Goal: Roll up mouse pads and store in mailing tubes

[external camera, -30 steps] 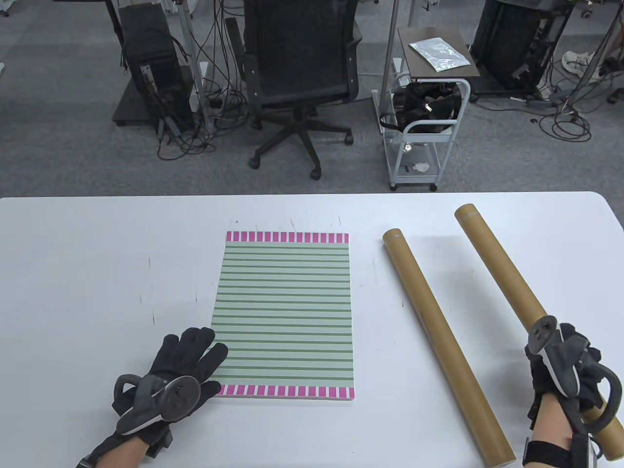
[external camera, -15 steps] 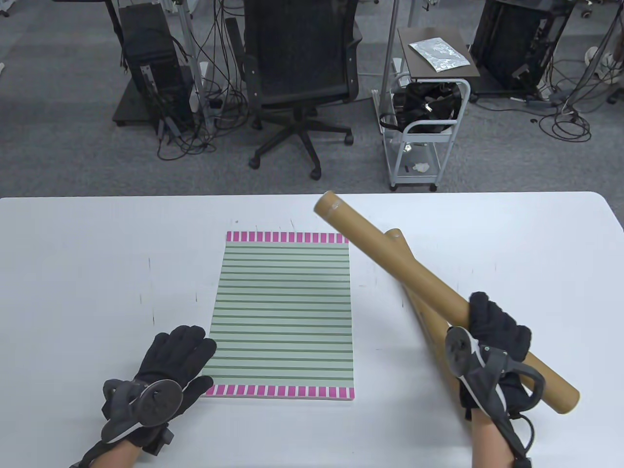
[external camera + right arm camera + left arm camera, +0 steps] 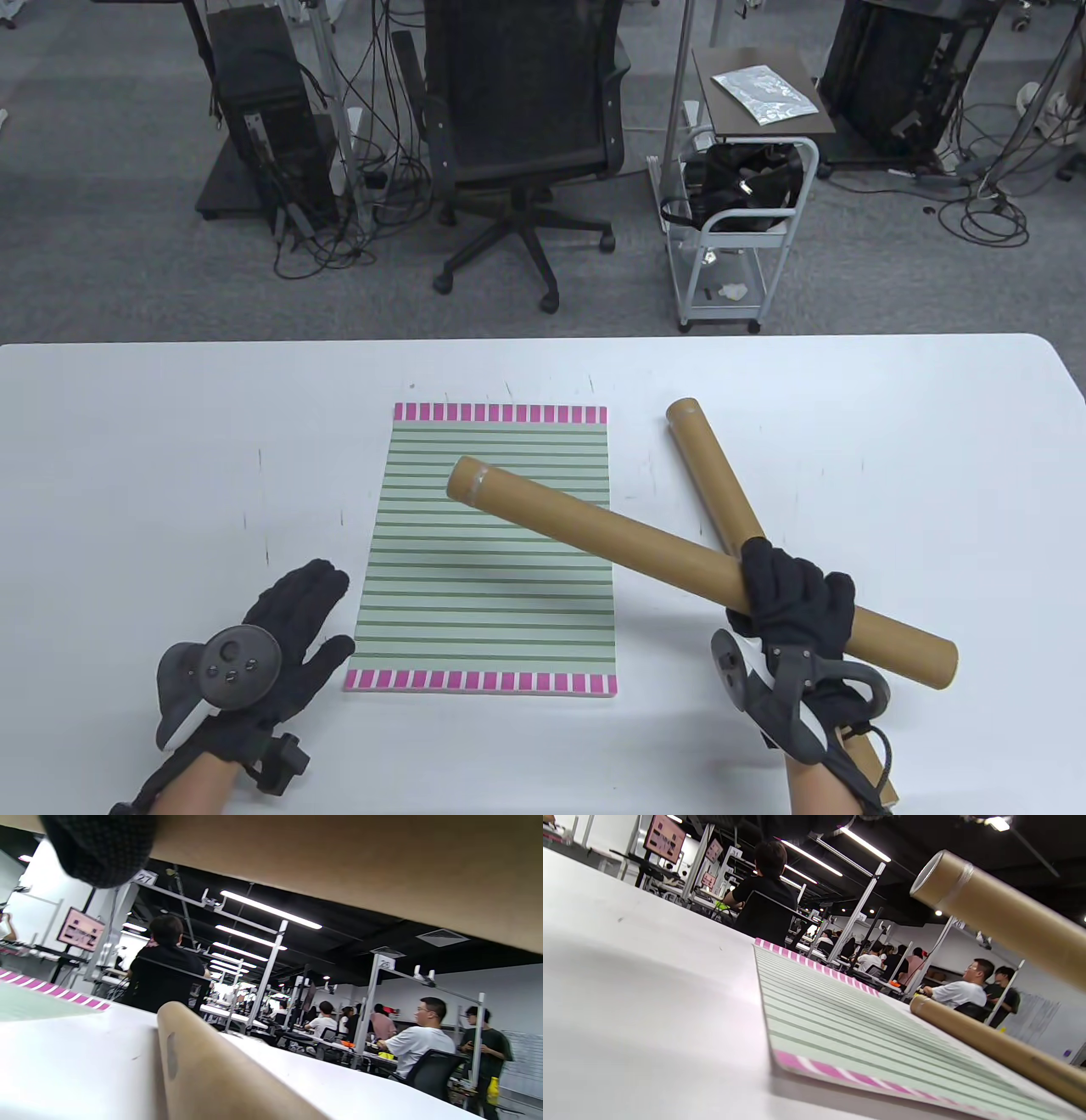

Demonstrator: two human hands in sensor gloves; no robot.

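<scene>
Reading "27" on a background post (image 3: 143, 877); right hand (image 3: 793, 598) fingers clamp raised tube (image 3: 594, 531), now swung over mouse pad (image 3: 488, 594); left hand (image 3: 284, 628) fingers flat, apart.

Lying tube's (image 3: 714, 491) near end — hidden

A flat rectangular mouse pad (image 3: 488, 548) with pale green stripes and pink-and-white checked short ends lies unrolled on the table, its near left corner just beside the left hand's (image 3: 271, 632) fingertips. One long brown cardboard mailing tube (image 3: 679, 560) is gripped by the right hand (image 3: 793, 598) and held above the table, slanting leftward so its capped far end hangs over the pad. A second brown cardboard tube (image 3: 717, 484) lies on the table, running under the held tube and the right hand
</scene>
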